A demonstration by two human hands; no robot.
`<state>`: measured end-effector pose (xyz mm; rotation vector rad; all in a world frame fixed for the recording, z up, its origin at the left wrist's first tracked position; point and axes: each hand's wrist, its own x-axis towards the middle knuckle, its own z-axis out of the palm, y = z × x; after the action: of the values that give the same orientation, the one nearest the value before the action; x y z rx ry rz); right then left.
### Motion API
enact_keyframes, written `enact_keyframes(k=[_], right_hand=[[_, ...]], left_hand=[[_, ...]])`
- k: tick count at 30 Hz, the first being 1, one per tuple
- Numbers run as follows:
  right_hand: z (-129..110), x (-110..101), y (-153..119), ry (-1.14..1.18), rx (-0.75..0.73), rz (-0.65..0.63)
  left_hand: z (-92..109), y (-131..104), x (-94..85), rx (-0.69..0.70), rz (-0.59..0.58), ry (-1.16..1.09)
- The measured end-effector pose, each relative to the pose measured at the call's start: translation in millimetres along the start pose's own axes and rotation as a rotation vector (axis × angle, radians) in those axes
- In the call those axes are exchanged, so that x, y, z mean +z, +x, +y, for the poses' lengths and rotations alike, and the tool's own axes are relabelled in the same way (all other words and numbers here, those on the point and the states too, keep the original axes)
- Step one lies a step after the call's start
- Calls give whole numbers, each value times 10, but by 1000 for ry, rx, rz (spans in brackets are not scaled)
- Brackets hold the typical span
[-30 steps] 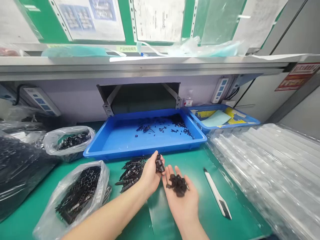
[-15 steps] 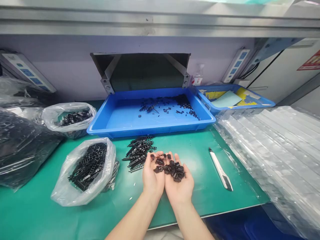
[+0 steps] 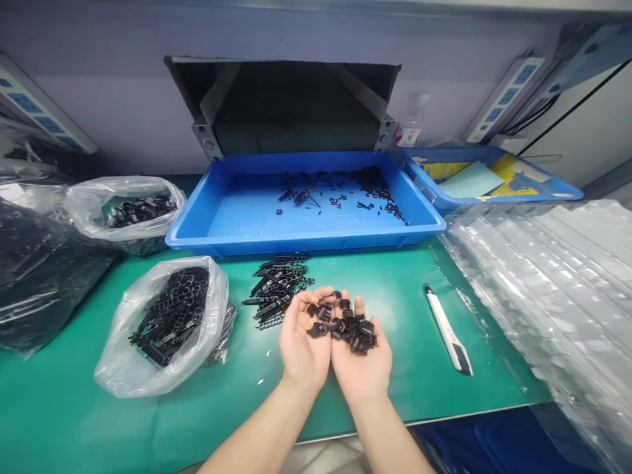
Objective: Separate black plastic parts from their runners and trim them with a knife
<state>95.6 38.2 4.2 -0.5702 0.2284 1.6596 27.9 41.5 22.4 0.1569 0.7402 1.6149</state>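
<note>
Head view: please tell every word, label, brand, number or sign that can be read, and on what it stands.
No text can be read.
Bottle: red-and-white label, too small and blurred to read.
Black parts in left hand and right hand: no readable marking.
White tool: no readable marking.

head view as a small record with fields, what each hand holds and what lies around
left hand: palm up, holding a few small black plastic pieces
right hand: palm up beside the left, holding a larger heap of such pieces
near left hand: loose pile of long black plastic strips
further left: open translucent plastic bag with similar strips inside
ahead: shallow blue rectangular plastic tray with scattered small black bits
right: slim white tool with black ends, lying on the green bench top
</note>
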Motion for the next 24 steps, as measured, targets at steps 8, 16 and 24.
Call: enact_keyframes(k=[8, 16, 24], right_hand=[[-5, -13, -21, 82, 109, 17], [-1, -16, -21, 106, 100, -36], [0, -45, -8, 75, 67, -127]], left_hand=[[-36, -74, -5, 136, -101, 27], [-59, -61, -6, 170, 19, -8], [-101, -82, -57, 205, 68, 21]])
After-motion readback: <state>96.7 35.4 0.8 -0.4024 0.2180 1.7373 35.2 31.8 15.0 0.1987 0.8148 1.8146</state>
